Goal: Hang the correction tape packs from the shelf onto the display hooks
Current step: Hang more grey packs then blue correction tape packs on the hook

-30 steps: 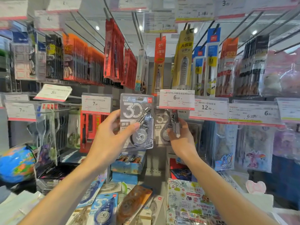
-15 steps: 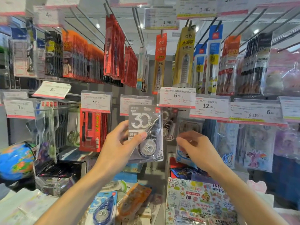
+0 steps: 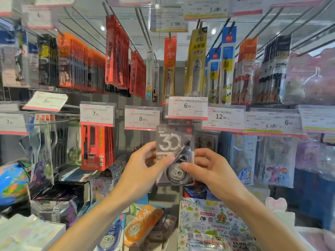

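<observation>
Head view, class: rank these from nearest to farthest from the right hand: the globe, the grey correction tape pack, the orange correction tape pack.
1. grey correction tape pack, in the right hand
2. orange correction tape pack, below left on the shelf
3. globe, far left edge

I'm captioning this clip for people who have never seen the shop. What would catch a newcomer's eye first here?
First, the grey correction tape pack marked 30, held up at centre by the left hand and the right hand, just under the 6.00 price tag. Next, the rows of red and orange packs hanging upper left, and the blue globe at the left edge.
</observation>
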Demonstrator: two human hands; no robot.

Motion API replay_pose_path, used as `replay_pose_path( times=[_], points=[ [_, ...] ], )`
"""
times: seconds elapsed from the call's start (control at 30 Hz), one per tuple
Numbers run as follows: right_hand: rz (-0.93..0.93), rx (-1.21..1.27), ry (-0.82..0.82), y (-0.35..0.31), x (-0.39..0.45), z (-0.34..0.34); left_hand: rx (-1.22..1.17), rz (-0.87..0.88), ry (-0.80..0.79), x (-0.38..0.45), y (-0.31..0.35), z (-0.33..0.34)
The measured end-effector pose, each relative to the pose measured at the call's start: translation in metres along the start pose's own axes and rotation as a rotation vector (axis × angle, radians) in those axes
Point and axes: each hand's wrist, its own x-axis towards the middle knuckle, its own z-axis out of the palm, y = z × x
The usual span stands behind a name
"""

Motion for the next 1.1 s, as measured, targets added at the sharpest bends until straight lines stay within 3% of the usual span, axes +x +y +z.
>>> replay_pose_path(
  times=[0.13,0.47,1.1],
  points=[
    [-0.019,-0.022,0.037,0.003,-0.009,-0.021,-0.011,-0.003,0.027,0.014,0.012,-0.008],
    [-0.110,-0.024,0.067,-0.005,-0.013,-0.033,0.049,0.182,0.076,0.041,0.066,-0.021],
    [-0.119,-0.022,0.064,-0.011,0.003,-0.017,0.037,0.158,0.039,0.037,0.068,-0.025]
  ],
)
